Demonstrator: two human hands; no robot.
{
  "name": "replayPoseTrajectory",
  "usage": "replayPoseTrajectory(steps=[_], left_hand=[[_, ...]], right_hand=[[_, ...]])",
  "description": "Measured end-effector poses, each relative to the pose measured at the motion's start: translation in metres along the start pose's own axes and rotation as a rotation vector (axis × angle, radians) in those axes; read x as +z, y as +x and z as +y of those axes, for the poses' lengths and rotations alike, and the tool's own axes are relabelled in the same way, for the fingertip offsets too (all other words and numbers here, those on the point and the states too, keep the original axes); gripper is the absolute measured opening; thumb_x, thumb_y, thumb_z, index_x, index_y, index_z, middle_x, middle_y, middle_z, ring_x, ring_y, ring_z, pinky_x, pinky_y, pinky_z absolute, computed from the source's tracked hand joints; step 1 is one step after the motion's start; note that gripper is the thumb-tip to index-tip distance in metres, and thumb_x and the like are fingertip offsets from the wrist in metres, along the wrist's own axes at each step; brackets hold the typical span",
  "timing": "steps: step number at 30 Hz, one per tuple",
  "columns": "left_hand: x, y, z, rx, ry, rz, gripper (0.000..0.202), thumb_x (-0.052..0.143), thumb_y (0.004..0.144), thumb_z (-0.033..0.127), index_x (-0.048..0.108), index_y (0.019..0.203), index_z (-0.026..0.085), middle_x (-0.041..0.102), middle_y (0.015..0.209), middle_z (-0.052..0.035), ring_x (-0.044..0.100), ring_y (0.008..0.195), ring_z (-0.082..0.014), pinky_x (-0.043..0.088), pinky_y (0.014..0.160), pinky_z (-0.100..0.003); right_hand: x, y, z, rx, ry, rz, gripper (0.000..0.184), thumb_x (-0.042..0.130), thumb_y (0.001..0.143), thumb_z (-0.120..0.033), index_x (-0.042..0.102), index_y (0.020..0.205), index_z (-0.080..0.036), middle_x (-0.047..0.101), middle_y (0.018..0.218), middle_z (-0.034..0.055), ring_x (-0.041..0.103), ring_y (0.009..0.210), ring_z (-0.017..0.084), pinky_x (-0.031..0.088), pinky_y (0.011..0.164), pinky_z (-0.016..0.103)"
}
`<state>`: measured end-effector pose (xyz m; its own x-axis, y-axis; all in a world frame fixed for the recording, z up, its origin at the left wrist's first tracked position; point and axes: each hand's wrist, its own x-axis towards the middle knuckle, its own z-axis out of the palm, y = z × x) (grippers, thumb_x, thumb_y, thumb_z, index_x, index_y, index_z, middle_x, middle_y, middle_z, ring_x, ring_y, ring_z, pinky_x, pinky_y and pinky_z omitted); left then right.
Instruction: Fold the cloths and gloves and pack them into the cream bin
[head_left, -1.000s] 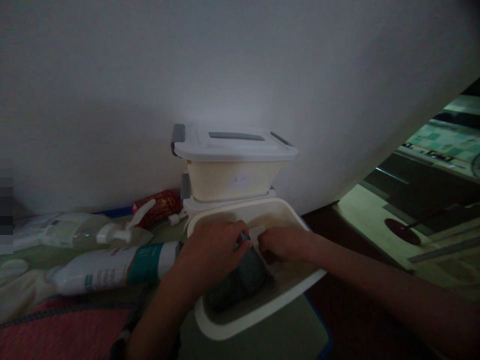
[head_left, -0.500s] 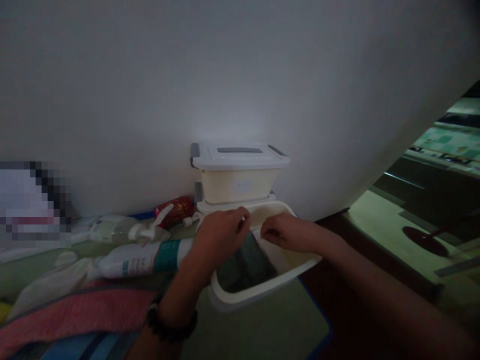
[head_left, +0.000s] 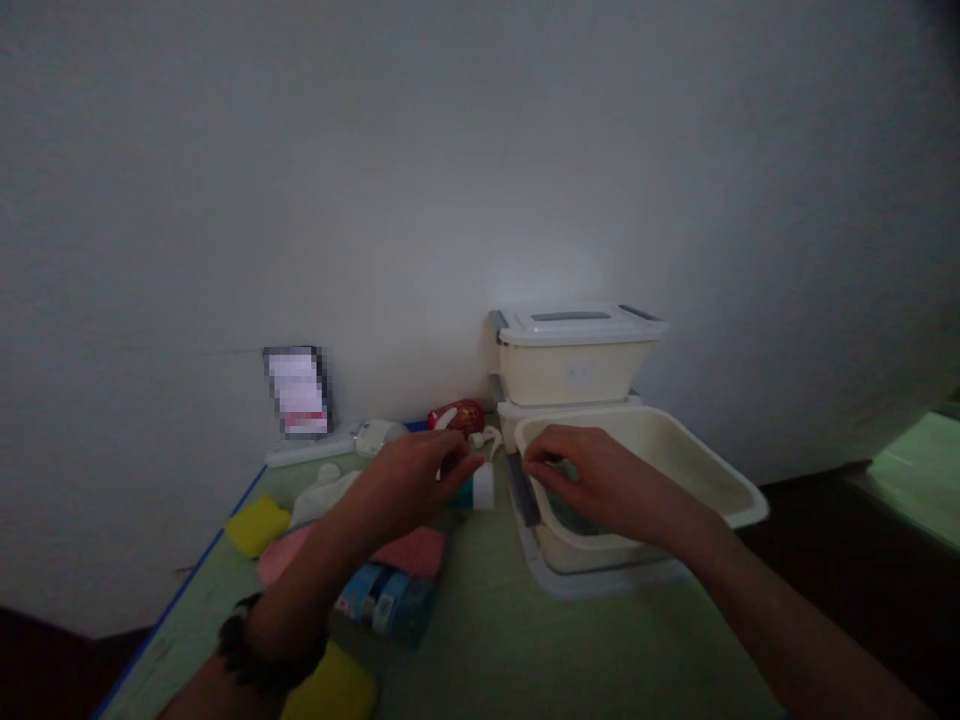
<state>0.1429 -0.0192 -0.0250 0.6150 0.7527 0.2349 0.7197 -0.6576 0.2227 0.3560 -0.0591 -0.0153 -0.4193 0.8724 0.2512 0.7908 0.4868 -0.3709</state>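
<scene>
Left hand (head_left: 420, 480): ours, loosely open, partly hiding a bottle (head_left: 483, 487).
Tub (head_left: 686, 455): at its three o'clock, under our right hand (head_left: 529, 470) (grip: we can't tell).
Lidded box (head_left: 555, 368): tub's eleven o'clock.

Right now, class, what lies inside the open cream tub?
Inside the tub, a dark greenish item shows at the near left. The right hand hides part of the interior; what lies there cannot be seen.

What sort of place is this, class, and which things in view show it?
Probably a household storage or cleaning corner: a lidded storage box, an open cream tub and a pink cloth share one green-topped table.
</scene>
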Motion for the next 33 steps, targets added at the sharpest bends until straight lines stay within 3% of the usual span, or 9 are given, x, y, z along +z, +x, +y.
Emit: replayPoseTrajectory(steps=[3, 6, 10, 13, 16, 20, 25, 28, 33], left_hand=[[-0.003, -0.035, -0.031, -0.119, -0.029, 0.005, 0.026, 0.043, 0.089, 0.034, 0.058, 0.077, 0.016, 0.062, 0.071, -0.0020, 0.054, 0.062, -0.0140, 0.039, 0.058, -0.025], [-0.008, -0.064, -0.058, -0.222, -0.141, -0.078, 0.026, 0.043, 0.088, 0.034, 0.060, 0.083, 0.015, 0.063, 0.075, -0.0033, 0.057, 0.066, -0.0150, 0.043, 0.061, -0.026], [-0.007, -0.090, -0.083, -0.280, -0.244, -0.154, 0.025, 0.049, 0.085, 0.035, 0.062, 0.092, 0.015, 0.067, 0.089, -0.0070, 0.061, 0.081, -0.0193, 0.048, 0.072, -0.031], [0.008, -0.099, -0.092, -0.285, -0.244, -0.064, 0.019, 0.051, 0.084, 0.026, 0.061, 0.095, 0.015, 0.066, 0.099, -0.0083, 0.061, 0.093, -0.0201, 0.046, 0.083, -0.033], [0.030, -0.105, -0.096, -0.292, -0.263, 0.006, 0.019, 0.044, 0.089, 0.024, 0.059, 0.097, 0.016, 0.066, 0.101, -0.0061, 0.061, 0.094, -0.0155, 0.046, 0.084, -0.027], [0.046, -0.111, -0.098, -0.290, -0.240, 0.074, 0.021, 0.041, 0.091, 0.024, 0.059, 0.101, 0.018, 0.065, 0.103, -0.0062, 0.060, 0.096, -0.0167, 0.046, 0.085, -0.029], [0.044, -0.113, -0.096, -0.274, -0.199, 0.049, 0.022, 0.042, 0.090, 0.025, 0.059, 0.104, 0.022, 0.063, 0.106, -0.0057, 0.058, 0.100, -0.0192, 0.046, 0.086, -0.032], [0.044, -0.115, -0.094, -0.245, -0.187, 0.038, 0.021, 0.041, 0.091, 0.025, 0.059, 0.101, 0.021, 0.063, 0.105, -0.0058, 0.057, 0.100, -0.0197, 0.046, 0.085, -0.032], [0.046, -0.119, -0.098, -0.205, -0.175, 0.097, 0.019, 0.044, 0.091, 0.023, 0.059, 0.099, 0.018, 0.062, 0.106, -0.0079, 0.054, 0.101, -0.0203, 0.043, 0.090, -0.035]], right_hand=[[0.018, 0.014, -0.025, -0.087, -0.120, 0.006, 0.019, 0.048, 0.089, -0.017, 0.066, 0.085, -0.013, 0.065, 0.087, 0.0086, 0.058, 0.083, 0.019, 0.044, 0.078, 0.032], [0.035, 0.027, -0.048, -0.172, -0.245, 0.030, 0.021, 0.046, 0.088, -0.014, 0.067, 0.088, -0.009, 0.064, 0.092, 0.0126, 0.057, 0.089, 0.022, 0.044, 0.084, 0.037], [0.067, 0.035, -0.066, -0.248, -0.194, 0.045, 0.021, 0.045, 0.089, -0.014, 0.066, 0.089, -0.010, 0.064, 0.093, 0.0122, 0.057, 0.091, 0.023, 0.046, 0.084, 0.038], [0.101, 0.036, -0.069, -0.265, -0.038, -0.034, 0.024, 0.042, 0.091, -0.016, 0.066, 0.089, -0.014, 0.064, 0.092, 0.0088, 0.059, 0.088, 0.020, 0.049, 0.080, 0.034], [0.136, 0.035, -0.062, -0.215, 0.102, -0.102, 0.027, 0.042, 0.093, -0.022, 0.062, 0.109, -0.016, 0.062, 0.108, 0.0094, 0.059, 0.098, 0.020, 0.049, 0.085, 0.034], [0.165, 0.035, -0.048, -0.119, 0.227, -0.139, 0.036, 0.041, 0.093, -0.029, 0.052, 0.124, -0.017, 0.056, 0.125, 0.0112, 0.055, 0.111, 0.021, 0.044, 0.095, 0.036], [0.180, 0.033, -0.032, -0.070, 0.280, -0.194, 0.037, 0.044, 0.091, -0.032, 0.052, 0.123, -0.015, 0.060, 0.119, 0.0126, 0.057, 0.108, 0.023, 0.044, 0.094, 0.040], [0.183, 0.032, -0.029, -0.063, 0.294, -0.204, 0.026, 0.043, 0.091, -0.028, 0.058, 0.108, -0.016, 0.065, 0.105, 0.0110, 0.061, 0.096, 0.022, 0.048, 0.085, 0.037], [0.178, 0.030, -0.029, -0.018, 0.329, 0.026, 0.017, 0.041, 0.090, -0.022, 0.056, 0.097, -0.018, 0.062, 0.089, 0.0074, 0.060, 0.081, 0.018, 0.049, 0.073, 0.032]])
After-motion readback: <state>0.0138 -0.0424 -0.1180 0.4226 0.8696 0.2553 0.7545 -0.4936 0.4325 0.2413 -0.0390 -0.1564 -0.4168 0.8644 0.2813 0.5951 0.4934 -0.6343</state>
